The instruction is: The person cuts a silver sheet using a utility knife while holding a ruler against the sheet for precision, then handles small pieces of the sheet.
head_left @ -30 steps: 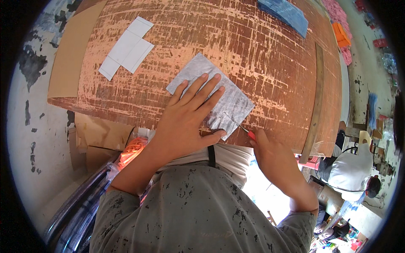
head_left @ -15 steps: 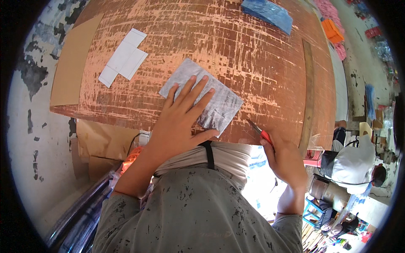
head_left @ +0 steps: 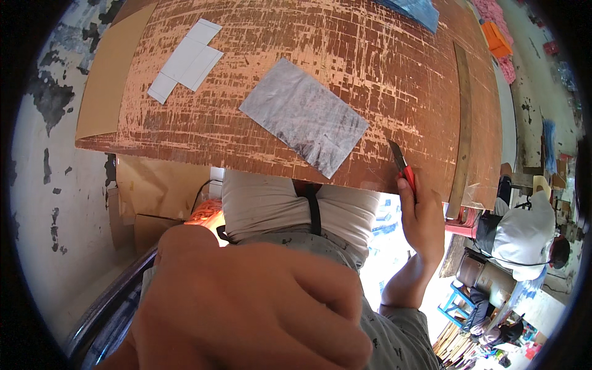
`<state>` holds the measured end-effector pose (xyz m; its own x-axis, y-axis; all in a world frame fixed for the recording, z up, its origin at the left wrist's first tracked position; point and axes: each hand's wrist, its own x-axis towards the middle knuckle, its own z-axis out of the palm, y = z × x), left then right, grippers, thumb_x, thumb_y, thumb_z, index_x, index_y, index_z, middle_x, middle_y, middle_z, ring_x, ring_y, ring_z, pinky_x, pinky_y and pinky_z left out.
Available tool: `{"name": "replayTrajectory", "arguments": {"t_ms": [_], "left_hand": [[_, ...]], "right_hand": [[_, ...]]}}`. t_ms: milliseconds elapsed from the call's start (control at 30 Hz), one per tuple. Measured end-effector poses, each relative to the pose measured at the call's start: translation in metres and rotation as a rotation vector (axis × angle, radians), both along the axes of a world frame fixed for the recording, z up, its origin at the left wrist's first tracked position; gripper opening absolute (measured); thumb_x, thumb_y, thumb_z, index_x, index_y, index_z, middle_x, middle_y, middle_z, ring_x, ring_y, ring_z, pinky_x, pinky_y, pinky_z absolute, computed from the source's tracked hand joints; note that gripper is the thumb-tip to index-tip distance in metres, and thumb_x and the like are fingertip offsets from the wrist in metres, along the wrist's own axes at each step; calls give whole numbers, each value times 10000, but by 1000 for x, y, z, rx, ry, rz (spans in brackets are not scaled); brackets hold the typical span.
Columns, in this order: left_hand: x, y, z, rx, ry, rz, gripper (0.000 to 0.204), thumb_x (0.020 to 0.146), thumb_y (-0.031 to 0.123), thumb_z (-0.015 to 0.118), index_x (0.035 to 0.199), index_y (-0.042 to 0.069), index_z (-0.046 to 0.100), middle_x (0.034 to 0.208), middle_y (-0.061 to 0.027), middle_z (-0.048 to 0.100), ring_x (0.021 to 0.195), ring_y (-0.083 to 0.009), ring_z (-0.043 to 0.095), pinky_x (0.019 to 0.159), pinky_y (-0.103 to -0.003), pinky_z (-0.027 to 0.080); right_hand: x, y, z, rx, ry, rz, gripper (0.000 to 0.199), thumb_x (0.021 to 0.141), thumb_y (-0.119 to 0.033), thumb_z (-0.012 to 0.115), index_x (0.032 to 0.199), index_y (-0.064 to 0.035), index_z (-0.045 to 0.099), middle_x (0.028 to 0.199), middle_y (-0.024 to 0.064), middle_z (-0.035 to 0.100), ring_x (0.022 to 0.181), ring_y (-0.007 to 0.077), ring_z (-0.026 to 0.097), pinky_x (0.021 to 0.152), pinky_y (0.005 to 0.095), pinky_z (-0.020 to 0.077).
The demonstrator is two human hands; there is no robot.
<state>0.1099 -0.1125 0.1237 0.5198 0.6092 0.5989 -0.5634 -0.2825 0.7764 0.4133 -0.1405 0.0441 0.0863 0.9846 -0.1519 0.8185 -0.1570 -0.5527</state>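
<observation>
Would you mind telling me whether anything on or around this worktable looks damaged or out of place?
The brown tabletop looks badly worn, crisscrossed with scratches baring a paler layer. The grey sheet has dark smudges and looks creased toward its near edge. The left-hand wall shows dark patches, as if its surface had peeled.

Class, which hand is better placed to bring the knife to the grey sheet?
Likely the right hand: it grips the red-handled knife, blade near the grey sheet. The left hand is close to the camera.
</observation>
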Motion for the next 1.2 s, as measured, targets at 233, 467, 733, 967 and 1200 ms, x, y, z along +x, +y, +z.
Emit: {"name": "replayTrajectory", "arguments": {"t_ms": [233, 467, 733, 967, 1200], "left_hand": [[5, -5, -2, 12, 13, 17, 401, 1033, 415, 658, 1209, 64, 740, 1168, -135, 714, 1006, -334, 698, 886, -499, 534], [-10, -1, -1, 1, -7, 22, 400, 1010, 407, 675, 1199, 63, 750, 1146, -128, 720, 992, -331, 699, 887, -488, 536], [-5, 3, -1, 10, 19, 26, 398, 984, 398, 695, 1188, 63, 763, 1121, -120, 726, 975, -326, 701, 888, -476, 538], [-12, 5, -4, 7, 10, 24, 398, 961, 390, 712, 1178, 63, 774, 1098, -113, 732, 961, -323, 702, 888, -465, 540], [6, 5, -4, 23, 37, 23, 398, 938, 383, 730, 1168, 62, 784, 1076, -106, 737, 947, -319, 703, 889, -454, 542]], "right_hand": [[-2, -1, -1, 55, -23, 27, 216, 1142, -221, 609, 1174, -10, 634, 802, 269, 659, 764, 508, 665, 676, 551, 477], [-2, 0, -1, 31, 38, -11, 229, 1147, -232, 607, 1172, -8, 649, 796, 261, 659, 739, 492, 658, 665, 537, 471], [1, 1, -4, 10, 8, -38, 235, 1145, -238, 614, 1150, -6, 649, 784, 260, 651, 721, 474, 655, 651, 530, 459], [-1, 3, -2, -13, 10, -49, 255, 1150, -254, 607, 1135, -4, 653, 784, 261, 646, 721, 482, 651, 653, 532, 459], [-1, 2, -1, 13, 25, -50, 259, 1154, -271, 605, 1141, -14, 637, 758, 247, 635, 677, 456, 642, 625, 513, 455]]}}
